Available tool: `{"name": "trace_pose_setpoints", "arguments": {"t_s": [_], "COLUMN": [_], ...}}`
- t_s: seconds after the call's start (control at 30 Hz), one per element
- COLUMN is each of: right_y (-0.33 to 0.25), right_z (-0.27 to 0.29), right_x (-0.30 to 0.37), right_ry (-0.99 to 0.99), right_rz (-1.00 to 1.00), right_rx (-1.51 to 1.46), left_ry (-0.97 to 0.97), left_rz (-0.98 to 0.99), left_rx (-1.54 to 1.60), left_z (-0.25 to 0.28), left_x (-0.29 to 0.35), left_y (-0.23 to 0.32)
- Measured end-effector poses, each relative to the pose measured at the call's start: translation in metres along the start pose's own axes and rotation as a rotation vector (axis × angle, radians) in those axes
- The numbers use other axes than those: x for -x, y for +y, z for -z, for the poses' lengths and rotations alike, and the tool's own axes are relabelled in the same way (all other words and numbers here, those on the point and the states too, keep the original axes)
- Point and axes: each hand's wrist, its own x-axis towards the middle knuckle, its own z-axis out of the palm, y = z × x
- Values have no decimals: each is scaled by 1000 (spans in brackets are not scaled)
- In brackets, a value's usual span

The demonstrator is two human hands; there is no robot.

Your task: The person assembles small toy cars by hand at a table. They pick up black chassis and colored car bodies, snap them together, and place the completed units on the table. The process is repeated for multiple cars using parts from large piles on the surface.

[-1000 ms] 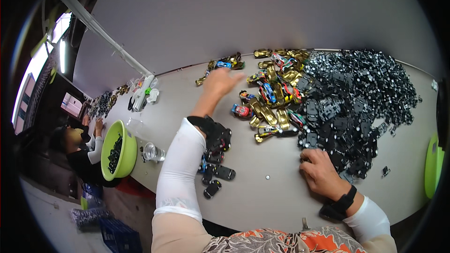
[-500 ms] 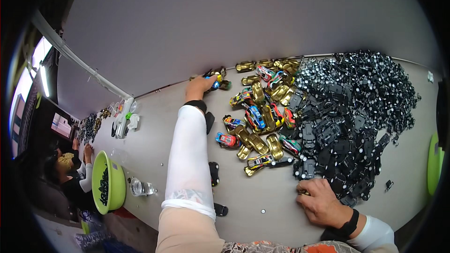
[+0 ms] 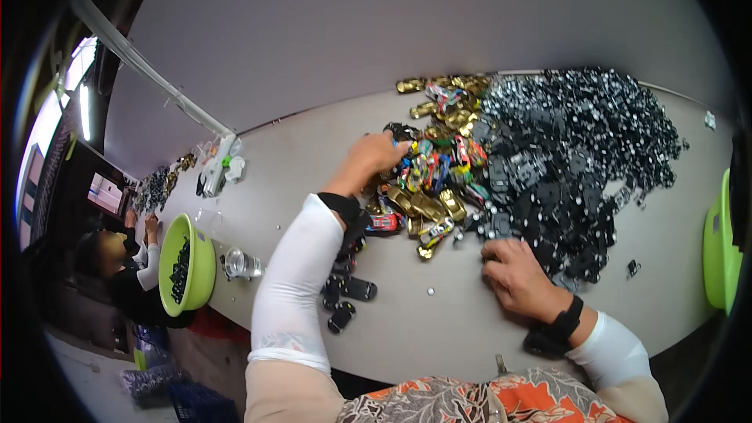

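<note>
Toy cars (image 3: 427, 175) bear bright markings too small to read; heaped on the surface (image 3: 439, 337), left of black car parts (image 3: 548, 188). My left hand (image 3: 377, 153): fingers bent over the heap's left edge; grip hidden, cannot tell. My right hand (image 3: 517, 278): curled beside the parts, contents hidden. Green tub (image 3: 204, 266), clear cup (image 3: 241, 264) left of my left arm (image 3: 294, 274).

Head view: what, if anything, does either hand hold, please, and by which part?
It cannot be told: left hand at the toy cars, right hand curled.
</note>
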Motion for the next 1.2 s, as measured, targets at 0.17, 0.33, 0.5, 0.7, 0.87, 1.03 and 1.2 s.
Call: {"name": "trace_pose_setpoints", "arguments": {"t_s": [0.17,0.33,0.5,0.7,0.87,1.03,1.2], "right_y": [2,-3,-11,-4,-3,-12,-23], "right_z": [0,2,-2,-6,2,3,12], "right_x": [2,2,6,2,6,9,10], "right_ry": [15,135,99,88,-14,-10,-127], "right_rz": [24,56,-22,50,35,-42,-94], "right_rx": [22,-44,-208,-13,113,213,377], "left_ry": [-168,-23,177,405,409,437,355], "left_rz": [62,0,-59,-65,-249,-165,-145], "left_rx": [387,359,252,174,66,117,1018], "left_z": [35,43,46,12,-25,-9,36], "left_x": [67,83,81,12,-56,-47,18], "left_y": [22,-8,-27,-16,-14,-14,-4]}}
